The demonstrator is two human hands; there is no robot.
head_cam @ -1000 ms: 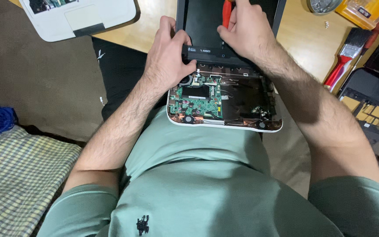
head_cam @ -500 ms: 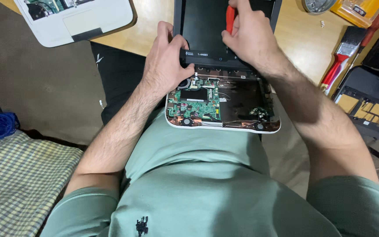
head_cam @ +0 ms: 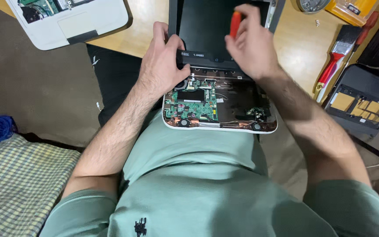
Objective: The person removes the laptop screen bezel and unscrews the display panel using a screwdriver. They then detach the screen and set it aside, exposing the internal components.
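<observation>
An opened small laptop base point(head_cam: 237, 127) with a bare green circuit board point(head_cam: 191, 107) rests against my stomach at the table's edge. Its dark screen point(head_cam: 207, 26) lies flat on the wooden table beyond. My left hand point(head_cam: 161, 66) grips the screen's lower left corner by the hinge. My right hand point(head_cam: 253, 46) is raised over the screen's right side and holds a red-handled screwdriver point(head_cam: 235, 23), handle pointing up; its tip is hidden.
A white laptop cover point(head_cam: 73, 22) lies at the far left of the wooden table point(head_cam: 150, 17). A red-handled brush point(head_cam: 336, 57) and a dark keyboard frame point(head_cam: 360, 103) sit to the right. A yellow case point(head_cam: 352, 8) is at the top right. Checked cloth point(head_cam: 18, 180) lies on my left.
My right hand has lifted off the hinge area and moved up and right with the screwdriver. My left hand stays on the screen's corner.
</observation>
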